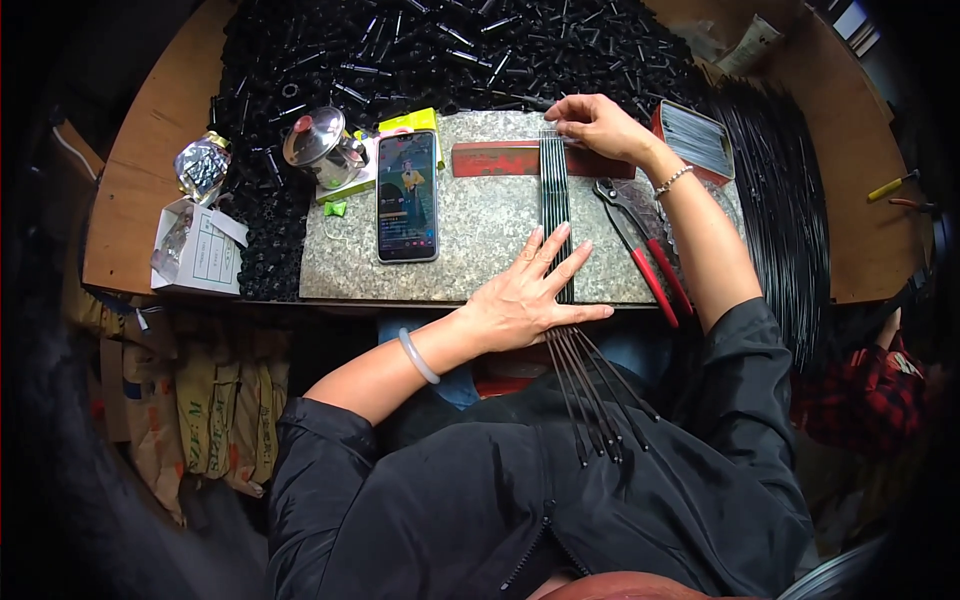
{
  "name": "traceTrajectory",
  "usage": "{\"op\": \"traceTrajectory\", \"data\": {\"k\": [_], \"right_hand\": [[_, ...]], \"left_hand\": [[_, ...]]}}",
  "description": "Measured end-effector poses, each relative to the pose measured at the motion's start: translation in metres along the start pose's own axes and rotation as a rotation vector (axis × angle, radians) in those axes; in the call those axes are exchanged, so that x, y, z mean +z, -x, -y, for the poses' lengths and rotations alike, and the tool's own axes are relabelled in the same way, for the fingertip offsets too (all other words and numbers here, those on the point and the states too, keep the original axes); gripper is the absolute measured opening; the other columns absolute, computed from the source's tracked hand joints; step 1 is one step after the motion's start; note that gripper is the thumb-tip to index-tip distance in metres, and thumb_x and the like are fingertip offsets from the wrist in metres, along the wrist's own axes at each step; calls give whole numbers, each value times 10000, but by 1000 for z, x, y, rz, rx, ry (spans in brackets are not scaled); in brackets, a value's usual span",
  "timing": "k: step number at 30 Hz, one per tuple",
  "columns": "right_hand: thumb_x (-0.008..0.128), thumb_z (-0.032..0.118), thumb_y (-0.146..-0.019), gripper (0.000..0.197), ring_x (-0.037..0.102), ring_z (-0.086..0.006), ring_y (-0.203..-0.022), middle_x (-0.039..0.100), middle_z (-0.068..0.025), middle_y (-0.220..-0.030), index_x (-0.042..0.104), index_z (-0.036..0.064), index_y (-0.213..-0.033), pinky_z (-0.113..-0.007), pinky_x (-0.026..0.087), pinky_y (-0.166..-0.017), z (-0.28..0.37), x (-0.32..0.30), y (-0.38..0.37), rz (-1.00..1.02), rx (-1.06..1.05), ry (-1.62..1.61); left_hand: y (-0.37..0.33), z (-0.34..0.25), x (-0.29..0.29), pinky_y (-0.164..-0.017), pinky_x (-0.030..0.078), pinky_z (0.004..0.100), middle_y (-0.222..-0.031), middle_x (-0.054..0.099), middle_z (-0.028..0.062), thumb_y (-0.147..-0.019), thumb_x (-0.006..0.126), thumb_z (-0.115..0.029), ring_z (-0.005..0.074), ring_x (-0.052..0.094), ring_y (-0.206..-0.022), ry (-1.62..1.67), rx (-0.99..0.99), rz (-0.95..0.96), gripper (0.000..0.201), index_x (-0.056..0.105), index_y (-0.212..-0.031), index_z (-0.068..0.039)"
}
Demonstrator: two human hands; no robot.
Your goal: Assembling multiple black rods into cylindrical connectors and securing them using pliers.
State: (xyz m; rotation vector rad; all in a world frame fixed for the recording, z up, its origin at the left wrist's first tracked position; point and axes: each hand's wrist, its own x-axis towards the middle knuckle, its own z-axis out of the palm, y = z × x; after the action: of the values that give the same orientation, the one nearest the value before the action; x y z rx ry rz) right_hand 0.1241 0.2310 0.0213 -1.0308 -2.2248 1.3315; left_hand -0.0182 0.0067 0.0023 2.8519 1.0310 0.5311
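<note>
A row of thin black rods (554, 190) lies side by side across a red metal bar (495, 160) on a grey stone-patterned board (480, 225). Their near ends fan out past the table edge, over my lap. My left hand (522, 300) rests flat across the rods with its fingers spread, pressing from above. At the far ends, just beyond the bar, my right hand (600, 128) has thumb and fingertips drawn together. Whatever is pinched there is too small to name. Red-handled pliers (645, 250) lie on the board below my right wrist.
A phone (407, 198) lies left of the rods, near a lidded metal cup (322, 150). A red box of thin wires (695, 140) stands right. Black parts (450, 50) heap along the back; long black rods (785, 200) lie right. A white carton (198, 250) sits left.
</note>
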Motion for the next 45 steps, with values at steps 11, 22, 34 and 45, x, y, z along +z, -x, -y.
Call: {"op": "traceTrajectory", "data": {"k": [11, 22, 34, 45], "right_hand": [[652, 188, -803, 197, 621, -177, -684, 650, -108, -752, 655, 6, -878, -301, 491, -646, 6, -88, 67, -494, -70, 541], [652, 170, -756, 114, 549, -299, -904, 618, -122, -866, 676, 60, -774, -400, 458, -809, -38, -103, 133, -570, 56, 843], [490, 114, -909, 131, 582, -183, -842, 595, -86, -880, 562, 14, -952, -291, 450, -752, 69, -74, 156, -922, -373, 326], [680, 0, -723, 139, 464, -176, -621, 498, -35, -692, 641, 60, -842, -278, 379, -577, 154, 22, 262, -508, -668, 388]], "left_hand": [[-1, -4, -1, -1013, 281, 599, -1401, 316, 192, -758, 637, -267, 485, 269, -1285, 7, -4, -18, 591, 440, -1296, -409], [3, -29, -43, -1048, 282, 494, -1305, 481, 154, -700, 756, -289, 377, 375, -1270, 484, -140, -160, 681, 482, -1283, -69], [-31, -50, -115, -778, 488, 281, -984, 669, 135, -797, 635, -40, 221, 660, -891, 795, -62, -276, 408, 551, -1195, -16], [-18, -60, -120, -730, 511, 261, -955, 681, 116, -816, 606, -6, 175, 667, -842, 677, -18, -306, 335, 594, -1150, -25]]}}
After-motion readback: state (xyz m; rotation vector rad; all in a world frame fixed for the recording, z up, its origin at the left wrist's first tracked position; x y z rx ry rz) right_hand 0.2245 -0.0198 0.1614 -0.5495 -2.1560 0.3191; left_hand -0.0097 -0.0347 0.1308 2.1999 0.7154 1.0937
